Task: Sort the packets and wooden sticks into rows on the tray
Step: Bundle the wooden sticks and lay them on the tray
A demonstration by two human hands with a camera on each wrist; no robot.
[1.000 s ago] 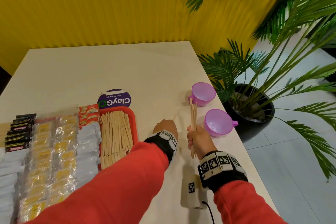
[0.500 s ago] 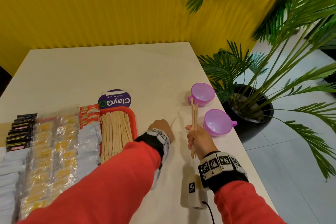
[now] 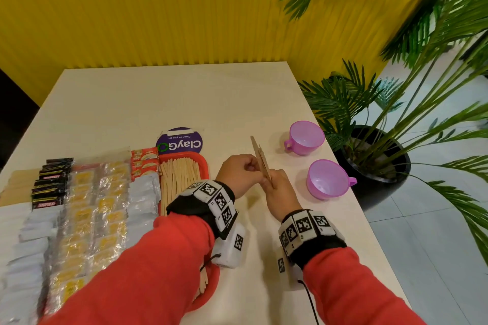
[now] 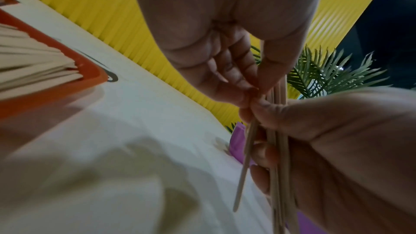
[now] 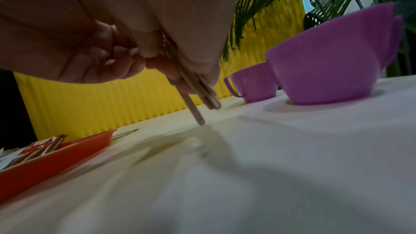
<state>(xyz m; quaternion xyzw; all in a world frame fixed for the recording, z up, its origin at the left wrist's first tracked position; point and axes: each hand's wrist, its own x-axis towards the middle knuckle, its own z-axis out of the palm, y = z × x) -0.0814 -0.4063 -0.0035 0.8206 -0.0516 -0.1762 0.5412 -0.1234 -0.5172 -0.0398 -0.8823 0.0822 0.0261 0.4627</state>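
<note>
Wooden sticks (image 3: 261, 161), a small bundle, are held upright above the table (image 3: 184, 103), right of the red tray (image 3: 204, 166) and near-left of two purple cups (image 3: 306, 137). Right hand (image 3: 280, 190) is curled around the lower half of the bundle; in the right wrist view one stick (image 5: 194, 111) hangs lower than the others, its tip close to the tabletop, contact not resolvable. Left hand (image 3: 241, 173) meets the bundle from the left, thumb and fingertips (image 4: 245, 95) pinching at the sticks just above the right hand's grip; how many sticks it holds cannot be told. The tray already carries a row of sticks (image 3: 179, 179) along its right side, with rows of packets (image 3: 105, 200) to the left: white, clear-yellow, black, a few red at the far end. Judgement: step in hand is squaring the bundle, or drawing sticks from it, before laying them in the tray's stick row. To do it well: loosen the right grip slightly, tap the lower ends level on the table, then carry the sticks left and lay them parallel to the existing row. Risk: the low stick slipping free. A round purple sticker (image 3: 181, 144) lies beyond the tray's far end.
</note>
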